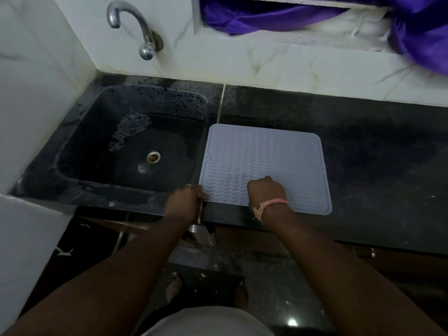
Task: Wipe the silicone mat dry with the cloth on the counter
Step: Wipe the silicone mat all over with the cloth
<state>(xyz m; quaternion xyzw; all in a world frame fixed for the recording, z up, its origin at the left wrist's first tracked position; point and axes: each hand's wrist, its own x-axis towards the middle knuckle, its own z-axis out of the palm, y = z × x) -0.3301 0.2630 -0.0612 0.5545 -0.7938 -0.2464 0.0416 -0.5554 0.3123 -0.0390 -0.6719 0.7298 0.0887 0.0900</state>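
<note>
A pale blue-grey silicone mat (264, 156) with a wavy ribbed surface lies flat on the black counter, just right of the sink. My left hand (185, 201) pinches the mat's near-left corner at the counter's front edge. My right hand (266, 191), with a pink thread band on the wrist, rests on the mat's near part with its fingers curled under. No cloth shows anywhere in view; whatever is under my right hand is hidden.
A black sink (126, 146) with a drain (153, 157) and wet patches lies left of the mat, under a chrome tap (135, 27). Black counter (378, 166) stretches to the right. A purple fabric (417, 32) hangs at the window behind. My feet stand on the floor below.
</note>
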